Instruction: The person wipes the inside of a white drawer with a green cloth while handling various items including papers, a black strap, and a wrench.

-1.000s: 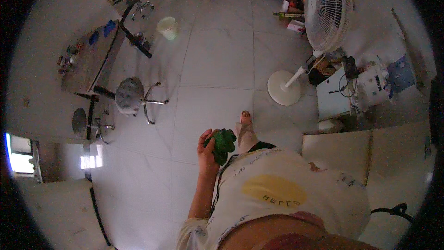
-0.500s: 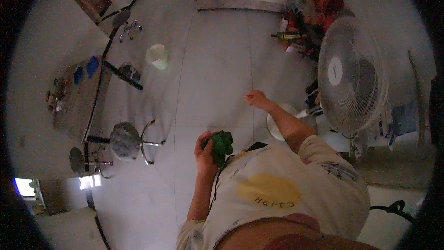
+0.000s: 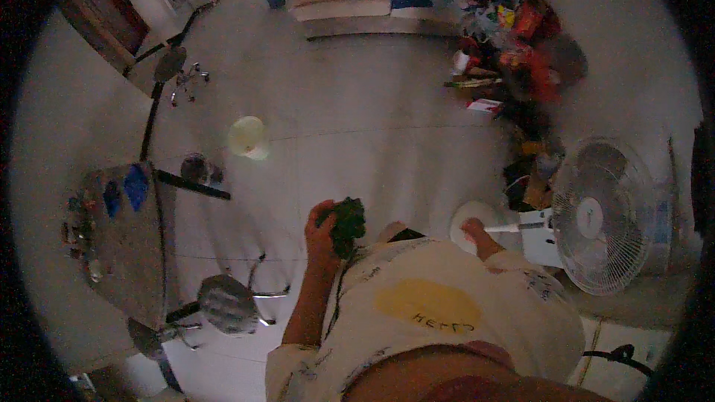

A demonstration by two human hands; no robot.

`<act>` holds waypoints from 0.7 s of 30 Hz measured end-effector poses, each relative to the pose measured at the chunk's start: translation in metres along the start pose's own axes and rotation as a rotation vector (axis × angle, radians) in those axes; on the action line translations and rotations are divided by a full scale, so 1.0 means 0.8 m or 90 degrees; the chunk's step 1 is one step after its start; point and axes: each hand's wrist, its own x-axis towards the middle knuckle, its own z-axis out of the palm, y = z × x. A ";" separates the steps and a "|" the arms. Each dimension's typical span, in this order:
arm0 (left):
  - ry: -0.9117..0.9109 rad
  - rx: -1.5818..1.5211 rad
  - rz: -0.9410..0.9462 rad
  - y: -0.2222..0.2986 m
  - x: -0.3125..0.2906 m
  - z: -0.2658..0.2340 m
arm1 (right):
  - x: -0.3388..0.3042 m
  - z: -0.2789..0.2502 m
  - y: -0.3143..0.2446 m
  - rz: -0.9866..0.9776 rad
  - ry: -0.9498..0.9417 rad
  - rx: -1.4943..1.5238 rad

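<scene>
A crumpled dark green cloth (image 3: 347, 228) is bunched in my left hand (image 3: 319, 231), in front of the left side of my shirt. My fingers are wrapped round its left side. My right hand (image 3: 472, 231) hangs low on the right, its fingers loosely curled with nothing seen in them. Behind that hand, in the picture, lies the round white base (image 3: 456, 217) of a standing fan (image 3: 596, 212). Whether the hand touches the base or pole I cannot tell.
At left stands a table (image 3: 138, 253) with blue items on it, and a stool (image 3: 227, 304) beside it. A pale bucket (image 3: 248, 136) sits on the tiled floor. Ahead is a low bed (image 3: 342, 11); a pile of bags and clutter (image 3: 521, 52) lines the right wall.
My view has shifted forward, so the table, bucket and bed sit lower in the picture. The fan appears farther right and lower. My right arm has dropped toward my side; the green cloth stays in my left hand.
</scene>
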 end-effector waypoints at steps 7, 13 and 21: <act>0.031 -0.087 -0.060 0.038 0.159 -0.036 | -0.004 -0.006 -0.064 0.264 -0.223 -0.030; 0.136 -0.094 -0.018 0.141 0.316 -0.036 | 0.236 -0.048 -0.297 0.075 -0.299 -0.192; 0.160 -0.105 0.093 0.221 0.491 -0.008 | 0.387 -0.199 -0.891 -0.359 -0.361 0.093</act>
